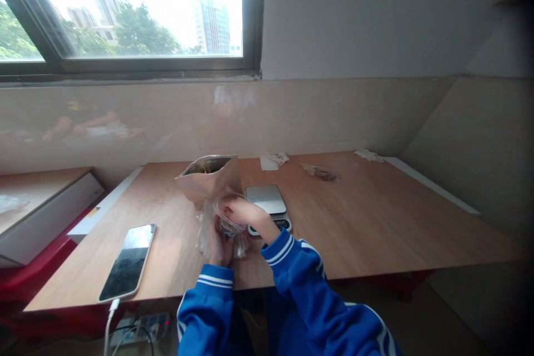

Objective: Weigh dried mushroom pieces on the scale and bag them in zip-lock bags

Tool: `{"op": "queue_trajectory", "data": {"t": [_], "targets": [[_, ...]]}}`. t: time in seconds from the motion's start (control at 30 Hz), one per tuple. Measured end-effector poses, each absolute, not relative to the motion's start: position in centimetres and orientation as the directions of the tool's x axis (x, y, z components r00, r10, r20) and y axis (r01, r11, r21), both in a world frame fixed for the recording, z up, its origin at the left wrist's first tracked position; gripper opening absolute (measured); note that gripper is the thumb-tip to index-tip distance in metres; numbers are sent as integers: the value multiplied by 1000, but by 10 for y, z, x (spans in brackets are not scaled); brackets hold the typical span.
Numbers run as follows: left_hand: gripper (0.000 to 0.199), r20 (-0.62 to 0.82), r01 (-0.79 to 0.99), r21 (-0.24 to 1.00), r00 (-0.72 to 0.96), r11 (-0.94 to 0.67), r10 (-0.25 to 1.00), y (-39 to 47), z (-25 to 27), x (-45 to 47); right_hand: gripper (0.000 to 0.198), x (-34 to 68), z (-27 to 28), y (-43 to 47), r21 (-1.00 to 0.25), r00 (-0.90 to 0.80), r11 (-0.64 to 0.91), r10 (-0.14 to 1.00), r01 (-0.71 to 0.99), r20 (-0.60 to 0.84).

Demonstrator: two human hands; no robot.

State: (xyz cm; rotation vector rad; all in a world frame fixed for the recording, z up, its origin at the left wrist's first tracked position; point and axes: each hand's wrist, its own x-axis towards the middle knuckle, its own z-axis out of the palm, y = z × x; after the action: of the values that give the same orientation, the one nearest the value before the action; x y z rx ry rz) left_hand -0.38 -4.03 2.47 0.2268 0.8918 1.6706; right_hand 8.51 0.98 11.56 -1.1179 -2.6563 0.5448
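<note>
My left hand (220, 246) is wrapped round crumpled clear plastic bags (204, 236) near the table's front edge. Over it, my right hand (244, 211) reaches into or across the mouth of a clear bag, its fingers bent and partly covered by plastic. What those fingertips hold, if anything, cannot be made out. Just behind both hands stands a brown paper pouch (211, 184), its top open, showing a silvery lining and something yellowish-brown inside. Close to my right wrist is a kitchen scale (267, 199) with a silver plate and dark display, partly hidden by my forearm.
A phone (128, 261) on a white cable (109, 320) lies left on the wooden table (367, 222). A small clear bag of brown pieces (320, 172) lies right of the scale. Crumpled white scraps (369, 156) sit by the wall. A power strip (146, 327) is below.
</note>
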Motion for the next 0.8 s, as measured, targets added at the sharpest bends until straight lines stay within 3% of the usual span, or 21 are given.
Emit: {"op": "queue_trajectory", "data": {"t": [0.2,0.33,0.53,0.8], "targets": [[31,-303,-749,663,-293,-20,907,-41,23,-5,20,90,108,15,-427,-803,704,588,567,-96],[32,-292,-735,678,-257,9,921,-41,21,-5,21,94,105,15,-407,-800,701,581,586,-150],[26,-259,-722,692,-260,-9,930,-38,15,-6,38,94,104,10,-408,-784,694,614,593,-94],[36,-123,-705,703,-249,-93,961,-35,15,-3,16,101,101,7,-584,-756,630,654,512,43]]}}
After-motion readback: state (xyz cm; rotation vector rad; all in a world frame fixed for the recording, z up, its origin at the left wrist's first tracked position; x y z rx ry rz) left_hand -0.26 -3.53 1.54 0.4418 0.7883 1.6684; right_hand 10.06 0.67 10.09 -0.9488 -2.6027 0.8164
